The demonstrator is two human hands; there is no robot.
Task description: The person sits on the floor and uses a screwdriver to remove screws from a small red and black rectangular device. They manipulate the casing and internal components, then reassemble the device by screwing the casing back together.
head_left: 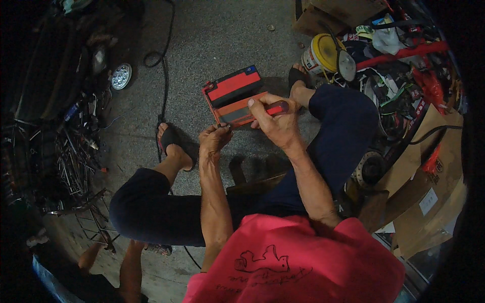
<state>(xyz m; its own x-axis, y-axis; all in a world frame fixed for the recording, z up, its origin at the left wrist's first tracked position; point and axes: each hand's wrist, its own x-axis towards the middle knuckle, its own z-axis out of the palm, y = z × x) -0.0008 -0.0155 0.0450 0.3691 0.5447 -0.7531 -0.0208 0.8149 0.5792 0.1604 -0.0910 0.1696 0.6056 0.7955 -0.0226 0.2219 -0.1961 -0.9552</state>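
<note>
Two box-shaped batteries stand side by side on the floor between my feet. The far battery point(233, 87) has a red and black top with a blue corner; the near battery point(233, 112) is orange and grey. A thin red cable point(210, 103) runs along their left ends. My right hand point(279, 124) is closed around a screwdriver point(277, 108) with a red and dark handle, its shaft pointing left over the near battery's edge. At that battery's near left corner, my left hand point(215, 138) has its fingers pinched; what they grip is too small to make out.
A black cable point(164, 76) trails along the floor at left. Loose metal tools point(76, 166) and a round lamp point(121, 76) lie farther left. On the right are a yellow-lidded bucket point(326, 53), cluttered parts and flattened cardboard point(427, 202). Another person's legs point(130, 267) show at lower left.
</note>
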